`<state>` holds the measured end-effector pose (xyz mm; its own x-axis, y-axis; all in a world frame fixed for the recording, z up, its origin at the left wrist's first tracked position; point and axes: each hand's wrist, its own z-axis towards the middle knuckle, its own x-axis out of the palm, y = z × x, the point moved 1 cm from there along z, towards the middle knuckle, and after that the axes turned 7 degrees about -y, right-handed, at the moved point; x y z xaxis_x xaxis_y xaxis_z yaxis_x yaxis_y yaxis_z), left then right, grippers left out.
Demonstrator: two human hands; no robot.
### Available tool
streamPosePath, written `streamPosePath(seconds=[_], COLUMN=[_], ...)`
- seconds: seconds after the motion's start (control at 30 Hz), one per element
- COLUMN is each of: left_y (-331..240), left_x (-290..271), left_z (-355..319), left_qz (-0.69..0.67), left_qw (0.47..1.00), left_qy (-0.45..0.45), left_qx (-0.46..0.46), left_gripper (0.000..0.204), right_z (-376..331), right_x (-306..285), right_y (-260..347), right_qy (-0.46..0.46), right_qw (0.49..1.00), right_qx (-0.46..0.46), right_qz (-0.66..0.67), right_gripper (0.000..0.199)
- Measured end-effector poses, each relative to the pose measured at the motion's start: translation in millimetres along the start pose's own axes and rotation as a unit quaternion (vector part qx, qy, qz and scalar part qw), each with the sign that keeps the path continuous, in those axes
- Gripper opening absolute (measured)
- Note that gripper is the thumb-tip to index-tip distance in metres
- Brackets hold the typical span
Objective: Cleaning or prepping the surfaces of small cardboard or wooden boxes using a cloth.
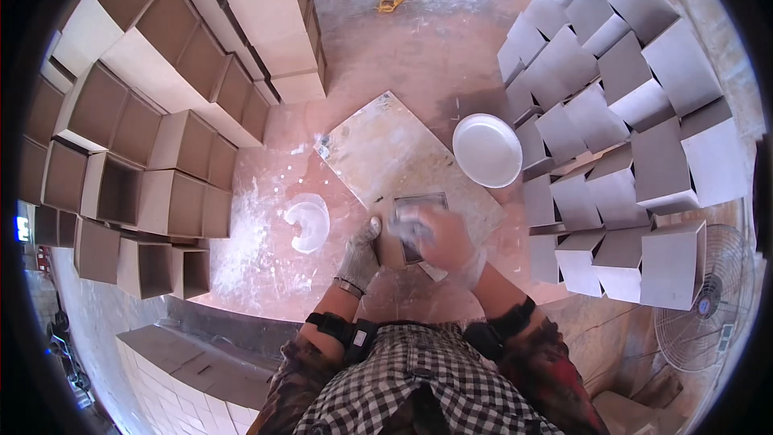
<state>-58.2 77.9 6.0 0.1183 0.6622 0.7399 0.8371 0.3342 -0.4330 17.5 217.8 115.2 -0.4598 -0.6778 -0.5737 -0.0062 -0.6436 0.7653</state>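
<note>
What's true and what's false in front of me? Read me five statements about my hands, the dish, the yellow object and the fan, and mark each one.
1. The left hand wears a glove. True.
2. The round white dish lies to the left of the pale board. False: it lies at the board's right edge.
3. The yellow object lies toward the far end of the table. True.
4. The fan stands on the left side of the view. False: it is at the lower right, near the stacked boxes there.
5. The right hand is over the brown boxlike piece on the board. True, though the hand is blurred.
</note>
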Motion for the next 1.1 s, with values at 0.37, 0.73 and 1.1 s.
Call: streamPosePath(seconds=[0.37, 0.73, 1.1], left_y=[-5, -5, -3], left_x=[9, 9, -6], left_z=[0, -8, -3], left_qz=[0.026, 0.015, 0.036], left_qw=[1.0, 0.999, 0.999], left_qy=[-0.001, -0.038, -0.021], left_qx=[0.0, -0.023, 0.008], left_gripper=[0.048, 0.048, 0.053], right_z=[20, -49, -35], right_x=[-33, -30, -66], right_y=[-2, 29, -29], right_qy=[0.07, 0.18, -0.079], right_qw=[0.997, 0.961, 0.99], right_qx=[-0.005, -0.151, 0.075], right_qz=[-0.03, -0.149, -0.085], right_gripper=[0.035, 0.035, 0.035])
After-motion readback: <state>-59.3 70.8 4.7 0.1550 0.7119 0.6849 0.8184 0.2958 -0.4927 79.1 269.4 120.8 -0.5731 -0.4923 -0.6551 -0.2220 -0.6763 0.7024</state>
